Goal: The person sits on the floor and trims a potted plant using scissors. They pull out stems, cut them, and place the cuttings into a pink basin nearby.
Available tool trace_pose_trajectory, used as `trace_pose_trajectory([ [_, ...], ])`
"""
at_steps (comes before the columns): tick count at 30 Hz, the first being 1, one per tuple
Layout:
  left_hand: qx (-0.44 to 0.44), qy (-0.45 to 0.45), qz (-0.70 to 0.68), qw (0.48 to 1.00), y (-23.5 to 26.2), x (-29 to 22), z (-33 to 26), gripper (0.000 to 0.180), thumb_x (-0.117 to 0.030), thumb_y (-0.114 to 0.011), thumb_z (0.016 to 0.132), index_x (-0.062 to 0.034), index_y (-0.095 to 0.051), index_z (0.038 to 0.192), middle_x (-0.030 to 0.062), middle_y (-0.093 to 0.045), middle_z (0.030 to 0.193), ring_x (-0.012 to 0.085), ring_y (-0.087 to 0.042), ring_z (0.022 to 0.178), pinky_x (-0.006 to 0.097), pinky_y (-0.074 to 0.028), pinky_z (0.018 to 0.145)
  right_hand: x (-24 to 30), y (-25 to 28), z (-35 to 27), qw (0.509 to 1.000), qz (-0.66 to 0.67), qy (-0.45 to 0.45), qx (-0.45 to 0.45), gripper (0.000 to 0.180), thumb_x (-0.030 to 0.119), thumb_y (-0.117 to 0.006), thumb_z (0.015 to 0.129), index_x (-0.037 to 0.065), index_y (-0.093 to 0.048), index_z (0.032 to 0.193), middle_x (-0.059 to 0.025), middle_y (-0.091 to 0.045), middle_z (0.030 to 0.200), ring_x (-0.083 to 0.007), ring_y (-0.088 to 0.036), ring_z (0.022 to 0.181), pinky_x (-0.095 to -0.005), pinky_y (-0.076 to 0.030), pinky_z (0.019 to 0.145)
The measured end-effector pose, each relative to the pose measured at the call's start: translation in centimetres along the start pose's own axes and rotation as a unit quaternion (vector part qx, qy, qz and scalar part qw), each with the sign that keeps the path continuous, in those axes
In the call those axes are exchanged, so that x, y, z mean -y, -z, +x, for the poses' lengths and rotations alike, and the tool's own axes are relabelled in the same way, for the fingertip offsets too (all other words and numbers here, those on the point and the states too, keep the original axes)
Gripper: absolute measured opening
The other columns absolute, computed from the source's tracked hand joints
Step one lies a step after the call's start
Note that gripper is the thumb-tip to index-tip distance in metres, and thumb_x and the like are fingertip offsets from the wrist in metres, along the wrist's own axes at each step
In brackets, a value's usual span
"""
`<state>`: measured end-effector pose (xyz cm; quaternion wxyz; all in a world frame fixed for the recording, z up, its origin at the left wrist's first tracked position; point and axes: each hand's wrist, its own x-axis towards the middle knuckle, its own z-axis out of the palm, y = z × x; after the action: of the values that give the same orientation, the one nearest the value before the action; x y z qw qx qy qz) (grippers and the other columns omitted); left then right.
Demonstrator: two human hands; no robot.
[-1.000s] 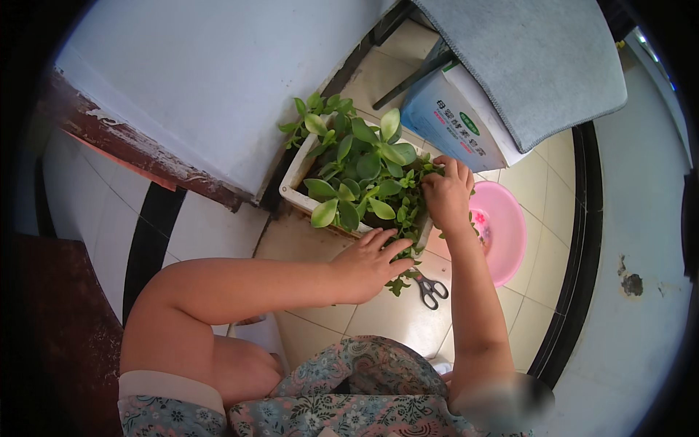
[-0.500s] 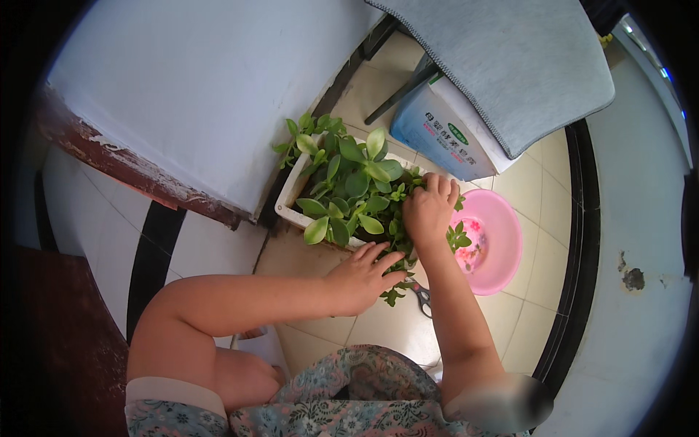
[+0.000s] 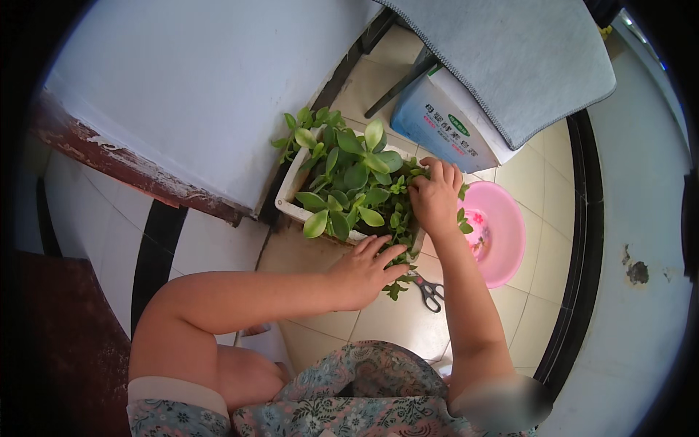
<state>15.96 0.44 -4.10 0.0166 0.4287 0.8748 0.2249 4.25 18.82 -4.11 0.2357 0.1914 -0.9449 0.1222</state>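
A white rectangular planter [image 3: 290, 193] on the floor holds a plant with thick, rounded green leaves [image 3: 355, 176]. Smaller leafy stems [image 3: 399, 218] crowd its right end and spill over the near and right sides. My left hand [image 3: 364, 273] is at the near rim, fingers spread and touching the trailing leaves. At the right end, my right hand [image 3: 437, 200] has its fingers curled down among the small stems; the fingertips are hidden, so what they grip cannot be made out. Scissors [image 3: 429, 293] with dark handles lie on the tiles between my forearms, their blades partly under leaves.
A pink basin [image 3: 502, 233] with a flower pattern stands just right of the planter. Beyond are a blue and white box [image 3: 437, 120] and a chair with a grey cover [image 3: 510, 58]. A white wall-like panel [image 3: 204, 87] stands at left, another wall [image 3: 641, 218] at right.
My right hand has shifted slightly up and right along the planter's end. More of the scissors shows. My left hand stays about where it was, and the view has tilted a little.
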Motion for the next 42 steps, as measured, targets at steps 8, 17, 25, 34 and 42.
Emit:
trace_pose_trajectory([
  [8,0.057,0.008,-0.014,0.998,0.5,0.0,0.1,0.053,-0.005,-0.053,0.080,-0.0123,-0.049,0.132,0.0169,-0.033,0.144,0.0424,-0.031,0.133,0.053,-0.023,0.112,0.7,1.0,-0.2,0.996,-0.009,-0.020,0.082,0.015,0.017,-0.074,0.066,0.006,-0.069,0.074,-0.0078,-0.055,0.113,-0.0281,-0.045,0.116,-0.0498,-0.027,0.109],
  [17,0.075,0.011,-0.022,0.997,0.8,0.0,0.3,0.055,-0.004,-0.053,0.080,-0.0127,-0.048,0.134,0.0168,-0.032,0.145,0.0422,-0.030,0.133,0.053,-0.022,0.113,0.8,0.2,-0.1,0.983,-0.131,-0.012,0.127,0.015,0.010,-0.063,0.071,0.005,-0.071,0.082,-0.0107,-0.055,0.111,-0.0278,-0.045,0.117,-0.0496,-0.024,0.112],
  [25,0.053,0.006,-0.007,0.999,0.3,0.0,0.1,0.055,-0.005,-0.054,0.079,-0.0126,-0.049,0.133,0.0168,-0.033,0.144,0.0417,-0.032,0.133,0.052,-0.023,0.112,1.5,0.3,0.2,0.971,-0.180,0.056,0.146,0.014,0.010,-0.057,0.074,0.003,-0.069,0.076,-0.0098,-0.058,0.111,-0.0273,-0.047,0.118,-0.0485,-0.024,0.114],
  [34,-0.010,-0.004,0.020,1.000,-0.2,0.0,0.0,0.046,-0.007,-0.054,0.079,-0.0129,-0.056,0.125,0.0151,-0.039,0.138,0.0404,-0.039,0.127,0.052,-0.030,0.109,-0.9,0.1,0.2,0.996,-0.011,-0.078,0.034,0.009,0.010,-0.063,0.075,0.005,-0.070,0.078,-0.0072,-0.056,0.110,-0.0288,-0.048,0.107,-0.0434,-0.035,0.098],
  [42,0.031,0.006,-0.006,0.999,0.6,-0.1,0.1,0.050,-0.005,-0.055,0.078,-0.0121,-0.052,0.128,0.0166,-0.037,0.139,0.0420,-0.035,0.129,0.053,-0.026,0.111,-2.6,1.1,-0.2,0.989,0.077,-0.021,0.126,0.013,0.010,-0.071,0.067,0.010,-0.072,0.080,-0.0059,-0.056,0.115,-0.0304,-0.046,0.113,-0.0409,-0.035,0.100],
])
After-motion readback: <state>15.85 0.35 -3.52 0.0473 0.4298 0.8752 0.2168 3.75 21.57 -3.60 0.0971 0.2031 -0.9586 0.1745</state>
